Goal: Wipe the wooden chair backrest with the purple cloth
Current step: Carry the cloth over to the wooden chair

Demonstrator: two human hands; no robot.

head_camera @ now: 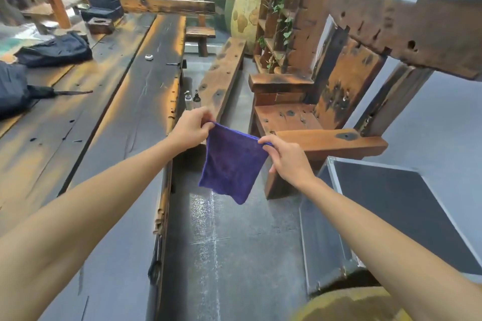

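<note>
Long dark plank tabletop [109, 117] of weathered wood along the left, streaked orange, running away from the camera. Heavy rustic wooden chair [307, 122] to the right, its rough, hole-pitted wooden backrest [396, 26] rising at upper right, well apart from both hands. Grey tiled floor [229, 255] between tabletop and chair. Black flight case with metal edging [386, 219] low on the right, just beside the chair's near armrest. Narrow wooden bench [221, 75] beyond the hands. Black bags [54, 51] lying on the far left of the tabletop.

Both bare forearms stretched forward over the floor, converging toward the centre. Square purple terry cloth [230, 164] held up in the air between them, hanging down freely, spread flat, lower corner pointing at the floor, touching neither chair nor tabletop. Left hand [191, 129] pinching the upper left corner, knuckles up, fingers curled onto the hem. Right hand [285, 159] pinching the upper right corner, thumb on top.

Two small pump bottles [192, 100] on the floor beyond the left hand; labels too small to read. No legible writing elsewhere.
</note>
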